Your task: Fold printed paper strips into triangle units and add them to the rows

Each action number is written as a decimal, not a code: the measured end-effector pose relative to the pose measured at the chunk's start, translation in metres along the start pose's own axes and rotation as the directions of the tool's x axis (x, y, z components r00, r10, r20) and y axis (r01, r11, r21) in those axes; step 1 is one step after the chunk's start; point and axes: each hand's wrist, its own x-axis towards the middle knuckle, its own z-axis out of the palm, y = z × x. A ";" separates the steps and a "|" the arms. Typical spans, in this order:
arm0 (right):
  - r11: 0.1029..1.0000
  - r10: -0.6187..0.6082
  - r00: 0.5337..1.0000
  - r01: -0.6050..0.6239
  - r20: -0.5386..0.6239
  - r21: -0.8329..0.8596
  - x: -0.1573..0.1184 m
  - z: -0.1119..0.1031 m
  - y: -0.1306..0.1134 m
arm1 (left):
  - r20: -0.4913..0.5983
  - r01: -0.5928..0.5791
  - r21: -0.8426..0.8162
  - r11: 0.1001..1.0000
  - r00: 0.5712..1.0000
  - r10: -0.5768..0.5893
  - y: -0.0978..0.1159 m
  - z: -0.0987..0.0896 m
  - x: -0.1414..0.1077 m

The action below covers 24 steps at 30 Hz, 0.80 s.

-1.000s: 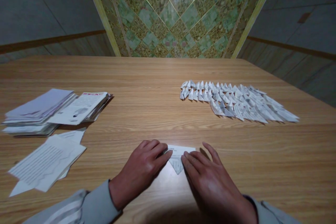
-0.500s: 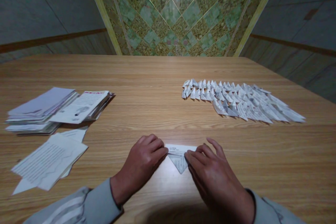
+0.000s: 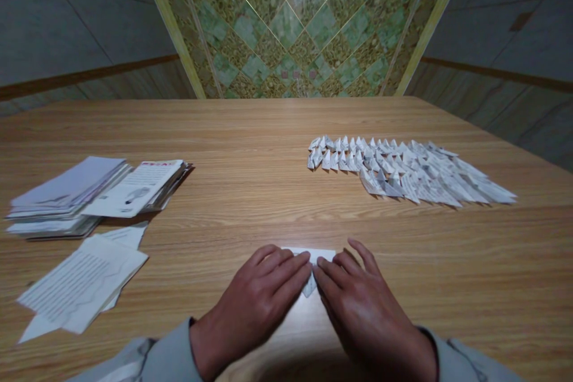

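A small folded piece of printed paper (image 3: 290,250) lies on the table in front of me, with a flat white band along its far edge and a point toward me. My left hand (image 3: 262,295) rests over its left part, fingers stretched flat and tips near the middle. Bent over the right part, my right hand (image 3: 362,292) holds the paper down with its fingertips, one outer finger lifted. The fingertips of both hands nearly meet. Most of the paper and both thumbs are hidden beneath the hands.
Rows of folded paper pieces (image 3: 398,170) with upright points stand at the right. At the left are a stack of papers (image 3: 67,185), a printed booklet or pile (image 3: 138,188) leaning on it, and loose printed sheets (image 3: 85,280). The wooden table (image 3: 233,185) reaches a tiled wall.
My left hand has moved right, from pinching the paper's left end to lying flat across it. My right hand stays nearly in place. The view has shifted slightly.
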 end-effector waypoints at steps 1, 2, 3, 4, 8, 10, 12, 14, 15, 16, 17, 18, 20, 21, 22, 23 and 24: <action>1.000 0.001 1.000 -0.001 0.007 0.000 0.000 0.000 0.000 | 0.021 -0.011 -0.009 1.000 1.000 0.012 0.003 0.001 0.001; 1.000 0.003 1.000 -0.003 0.012 0.001 0.000 0.000 0.000 | 0.039 -0.012 -0.015 1.000 0.999 0.013 0.004 0.003 0.001; 1.000 0.007 1.000 -0.007 0.013 0.003 0.000 -0.001 0.000 | 0.052 -0.003 -0.017 1.000 0.999 0.004 0.005 0.004 0.001; 1.000 0.011 1.000 -0.011 0.011 0.006 0.000 -0.002 0.000 | 0.060 0.010 -0.019 1.000 0.998 -0.008 0.005 0.006 0.000; 0.998 0.041 0.999 -0.041 0.002 0.038 0.002 -0.008 0.002 | 0.069 0.048 -0.060 0.997 0.997 -0.044 0.001 0.007 -0.002; 0.996 0.061 0.998 -0.062 0.015 0.059 0.003 -0.012 0.004 | 0.063 0.062 -0.082 0.995 0.996 -0.057 -0.001 0.006 -0.003; 0.993 0.088 0.995 -0.090 0.038 0.080 0.003 -0.015 0.006 | 0.058 0.074 -0.093 0.993 0.996 -0.069 -0.003 0.005 -0.004; 0.989 0.113 0.991 -0.119 0.066 0.091 0.003 -0.019 0.008 | 0.057 0.087 -0.100 0.991 0.995 -0.082 -0.004 0.006 -0.005; 0.987 0.125 0.989 -0.132 0.081 0.092 0.003 -0.021 0.009 | 0.056 0.095 -0.106 0.990 0.994 -0.090 -0.005 0.006 -0.005; 0.985 0.137 0.986 -0.145 0.097 0.091 0.003 -0.023 0.010 | 0.054 0.103 -0.113 0.988 0.994 -0.098 -0.006 0.007 -0.006; 0.983 0.148 0.983 -0.158 0.112 0.089 0.003 -0.025 0.010 | 0.052 0.117 -0.121 0.986 0.992 -0.112 -0.007 0.007 -0.008; 0.982 0.158 0.979 -0.169 0.126 0.088 0.003 -0.027 0.010 | 0.048 0.136 -0.126 0.983 0.990 -0.131 -0.009 0.008 -0.009; 0.979 0.169 0.975 -0.182 0.143 0.086 0.004 -0.028 0.010 | 0.036 0.180 -0.120 0.976 0.983 -0.177 -0.012 0.009 -0.011; 0.980 0.169 0.975 -0.182 0.143 0.084 0.005 -0.028 0.009 | 0.030 0.198 -0.110 0.974 0.980 -0.196 -0.013 0.010 -0.012; 0.981 0.167 0.976 -0.179 0.137 0.079 0.005 -0.028 0.009 | 0.024 0.213 -0.101 0.972 0.977 -0.212 -0.015 0.010 -0.012; 0.982 0.162 0.978 -0.172 0.129 0.073 0.006 -0.027 0.008 | 0.019 0.223 -0.099 0.970 0.975 -0.222 -0.016 0.010 -0.012; 0.984 0.156 0.980 -0.165 0.119 0.068 0.006 -0.027 0.007 | 0.017 0.233 -0.112 0.966 0.973 -0.232 -0.016 0.010 -0.011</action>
